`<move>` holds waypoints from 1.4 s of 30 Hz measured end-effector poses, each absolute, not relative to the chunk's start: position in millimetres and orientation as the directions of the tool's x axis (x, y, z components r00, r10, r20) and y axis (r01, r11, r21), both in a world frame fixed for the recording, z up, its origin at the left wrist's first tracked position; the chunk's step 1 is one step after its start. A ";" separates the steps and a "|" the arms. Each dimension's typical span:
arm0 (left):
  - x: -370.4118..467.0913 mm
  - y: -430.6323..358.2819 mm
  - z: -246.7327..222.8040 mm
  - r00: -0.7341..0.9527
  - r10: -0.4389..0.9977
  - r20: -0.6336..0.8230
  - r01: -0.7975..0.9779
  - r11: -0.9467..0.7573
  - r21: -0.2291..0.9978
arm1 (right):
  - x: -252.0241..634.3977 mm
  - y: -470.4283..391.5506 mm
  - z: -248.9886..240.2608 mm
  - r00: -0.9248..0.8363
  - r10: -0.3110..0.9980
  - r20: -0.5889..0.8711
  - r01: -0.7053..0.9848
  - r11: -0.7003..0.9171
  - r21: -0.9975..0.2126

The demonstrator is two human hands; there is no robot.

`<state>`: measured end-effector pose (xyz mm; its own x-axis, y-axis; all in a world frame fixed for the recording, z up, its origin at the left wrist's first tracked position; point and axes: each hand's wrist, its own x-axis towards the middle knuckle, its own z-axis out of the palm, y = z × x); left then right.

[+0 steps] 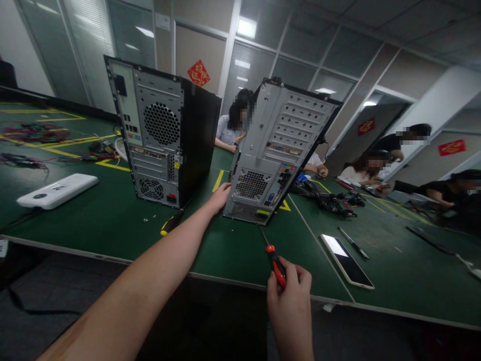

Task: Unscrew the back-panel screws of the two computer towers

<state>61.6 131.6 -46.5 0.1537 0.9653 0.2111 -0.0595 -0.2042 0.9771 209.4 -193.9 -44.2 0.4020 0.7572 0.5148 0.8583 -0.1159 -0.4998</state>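
Observation:
A grey and black computer case (259,150) stands in front of me, its rear panel towards me and its top leaning right in the picture. My left hand (219,197) holds the case's lower left side; the edge of the case partly hides the fingers. In my right hand (291,291) is a red and black screwdriver (277,268), gripped by its handle. The screwdriver's shaft points up to the lower rear edge of the case; whether its tip touches a screw I cannot make out. A tiny screw (232,230) lies below the case.
Left of my case stands a second computer case (161,125), with a yellow and black screwdriver (172,223) and loose screws nearby. A white device (58,191) lies further left. Rightward are a phone (347,263), a pen (353,242) and cables (334,200). Several people sit across the table.

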 end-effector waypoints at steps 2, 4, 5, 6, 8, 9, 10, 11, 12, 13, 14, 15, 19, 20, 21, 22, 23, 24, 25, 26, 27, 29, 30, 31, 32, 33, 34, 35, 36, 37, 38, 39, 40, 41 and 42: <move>61.5 132.6 -46.8 0.150 0.965 0.213 -0.055 -0.207 0.977 | 209.1 -194.1 -43.7 0.383 0.763 0.520 0.868 -0.105 -0.486; 60.9 132.3 -46.2 0.151 0.965 0.214 -0.053 -0.208 0.977 | 207.9 -194.2 -42.7 0.371 0.773 0.515 0.874 -0.102 -0.475; 60.5 131.8 -45.6 0.151 0.965 0.215 -0.054 -0.209 0.976 | 207.2 -194.4 -42.2 0.368 0.778 0.510 0.876 -0.105 -0.471; 60.0 131.0 -44.8 0.154 0.964 0.216 -0.055 -0.210 0.976 | 206.5 -194.5 -41.8 0.366 0.783 0.503 0.877 -0.109 -0.468; 59.2 128.9 -43.0 0.157 0.964 0.214 -0.053 -0.208 0.977 | 205.5 -194.9 -41.0 0.367 0.789 0.493 0.877 -0.116 -0.467; 58.9 127.9 -42.1 0.157 0.965 0.210 -0.050 -0.205 0.978 | 205.1 -195.0 -40.7 0.370 0.790 0.489 0.875 -0.119 -0.469; 58.6 126.9 -41.4 0.156 0.966 0.205 -0.046 -0.201 0.979 | 204.9 -195.1 -40.4 0.374 0.792 0.483 0.872 -0.123 -0.473; 58.4 126.0 -40.7 0.156 0.967 0.201 -0.044 -0.197 0.979 | 204.7 -195.0 -40.0 0.380 0.793 0.476 0.868 -0.129 -0.479; 58.3 125.3 -40.1 0.157 0.967 0.199 -0.044 -0.195 0.980 | 204.6 -194.7 -39.7 0.388 0.794 0.468 0.863 -0.134 -0.487; 58.2 124.8 -39.7 0.157 0.967 0.199 -0.046 -0.194 0.980 | 204.6 -194.2 -39.4 0.394 0.795 0.462 0.857 -0.136 -0.498; 58.1 124.4 -39.4 0.158 0.967 0.199 -0.049 -0.194 0.980 | 204.8 -193.6 -39.1 0.400 0.794 0.457 0.849 -0.133 -0.512; 58.0 124.1 -39.1 0.157 0.967 0.199 -0.051 -0.193 0.980 | 205.0 -192.9 -39.0 0.403 0.794 0.455 0.841 -0.126 -0.526; 57.5 124.5 -38.8 0.156 0.969 0.190 -0.049 -0.185 0.982 | 206.7 -191.0 -38.9 0.397 0.802 0.446 0.827 -0.102 -0.553; 57.5 125.0 -39.0 0.160 0.969 0.187 -0.048 -0.181 0.982 | 207.1 -191.0 -38.9 0.394 0.806 0.442 0.830 -0.104 -0.548; 57.7 125.6 -39.5 0.166 0.968 0.186 -0.049 -0.180 0.982 | 207.3 -191.1 -39.0 0.390 0.807 0.443 0.834 -0.106 -0.542; 58.0 126.5 -40.2 0.170 0.967 0.189 -0.051 -0.183 0.982 | 207.3 -191.3 -39.3 0.389 0.803 0.451 0.839 -0.107 -0.533; 58.5 127.4 -41.1 0.171 0.965 0.197 -0.055 -0.190 0.980 | 207.2 -191.5 -39.6 0.391 0.795 0.465 0.845 -0.109 -0.523; 59.1 128.4 -42.2 0.169 0.963 0.209 -0.061 -0.201 0.978 | 207.1 -191.7 -40.1 0.393 0.784 0.481 0.851 -0.112 -0.513; 59.8 129.5 -43.5 0.168 0.961 0.222 -0.070 -0.213 0.975 | 206.8 -191.7 -40.7 0.394 0.774 0.496 0.857 -0.115 -0.502; 60.4 130.5 -44.7 0.168 0.958 0.231 -0.080 -0.221 0.972 | 206.6 -191.7 -41.4 0.394 0.765 0.510 0.863 -0.116 -0.492; 60.9 131.3 -45.9 0.170 0.957 0.235 -0.089 -0.223 0.971 | 206.3 -191.6 -42.2 0.393 0.758 0.520 0.867 -0.116 -0.485; 61.5 132.4 -47.4 0.170 0.959 0.228 -0.099 -0.213 0.972 | 205.9 -191.3 -43.7 0.388 0.753 0.531 0.866 -0.101 -0.490; 61.5 132.6 -47.6 0.169 0.961 0.221 -0.098 -0.206 0.974 | 205.8 -191.2 -44.3 0.389 0.752 0.532 0.861 -0.092 -0.500; 61.3 132.4 -47.4 0.166 0.962 0.215 -0.095 -0.202 0.975 | 205.8 -191.2 -44.8 0.392 0.752 0.530 0.855 -0.085 -0.512; 61.0 132.1 -46.8 0.163 0.963 0.213 -0.090 -0.200 0.976 | 205.8 -191.3 -45.2 0.395 0.755 0.524 0.849 -0.081 -0.522; 60.6 131.6 -45.9 0.161 0.964 0.211 -0.086 -0.200 0.976 | 206.0 -191.6 -45.4 0.397 0.758 0.517 0.844 -0.081 -0.529; 60.3 131.0 -44.9 0.161 0.965 0.209 -0.081 -0.198 0.977 | 206.1 -191.9 -45.4 0.397 0.762 0.511 0.843 -0.083 -0.531; 59.9 130.5 -44.0 0.158 0.966 0.207 -0.076 -0.197 0.978 | 206.4 -192.3 -45.4 0.395 0.767 0.506 0.844 -0.086 -0.529; 59.6 130.0 -43.1 0.155 0.967 0.202 -0.069 -0.193 0.979 | 206.6 -192.6 -45.2 0.391 0.771 0.503 0.848 -0.089 -0.523; 59.4 129.8 -42.6 0.153 0.969 0.194 -0.062 -0.187 0.980 | 206.7 -192.9 -44.9 0.386 0.776 0.499 0.851 -0.091 -0.517; 59.3 129.7 -42.4 0.152 0.970 0.189 -0.057 -0.182 0.982 | 206.7 -193.2 -44.5 0.384 0.779 0.495 0.853 -0.094 -0.513; 59.3 129.9 -42.5 0.152 0.970 0.187 -0.053 -0.181 0.982 | 206.5 -193.4 -44.0 0.384 0.782 0.490 0.853 -0.098 -0.512; 59.3 130.2 -42.8 0.152 0.970 0.189 -0.052 -0.183 0.982 | 206.2 -193.6 -43.3 0.388 0.784 0.485 0.850 -0.101 -0.517; 59.4 130.6 -43.3 0.152 0.969 0.192 -0.054 -0.186 0.981 | 205.8 -193.7 -42.7 0.393 0.785 0.479 0.845 -0.103 -0.525; 59.5 131.0 -43.8 0.154 0.969 0.195 -0.057 -0.189 0.980 | 205.3 -193.7 -42.0 0.398 0.786 0.473 0.839 -0.103 -0.534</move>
